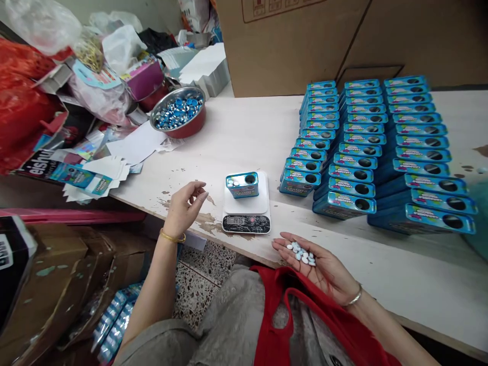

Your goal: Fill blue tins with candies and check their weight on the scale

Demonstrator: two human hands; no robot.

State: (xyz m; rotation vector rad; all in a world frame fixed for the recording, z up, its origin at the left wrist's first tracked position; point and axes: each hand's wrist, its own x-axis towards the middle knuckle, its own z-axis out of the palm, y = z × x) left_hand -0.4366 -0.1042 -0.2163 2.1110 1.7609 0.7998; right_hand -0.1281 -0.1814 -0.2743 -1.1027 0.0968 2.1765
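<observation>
My left hand (pixel 186 206) hovers by the table's front edge, left of a white digital scale (pixel 246 203). Its fingers are loosely bent, the thumb apart from them, and nothing shows in it. A blue printed tin (pixel 242 190) with a dark round hole in its top stands on the scale, a few pale tablets (pixel 233 183) lying on its lid. Palm up, my right hand (pixel 320 269) cups a small heap of white and pale blue tablets (pixel 301 253) in front and to the right of the scale. The scale's display is lit, its digits hard to read.
Rows of blue tins (pixel 358 147) stand on the right of the table. At the back left is a metal bowl (pixel 186 129) of small blue and silver caps, beside piled bags and packaging (pixel 102 86). A large cardboard box (pixel 290 51) borders the back; cartons (pixel 57 279) stand below left.
</observation>
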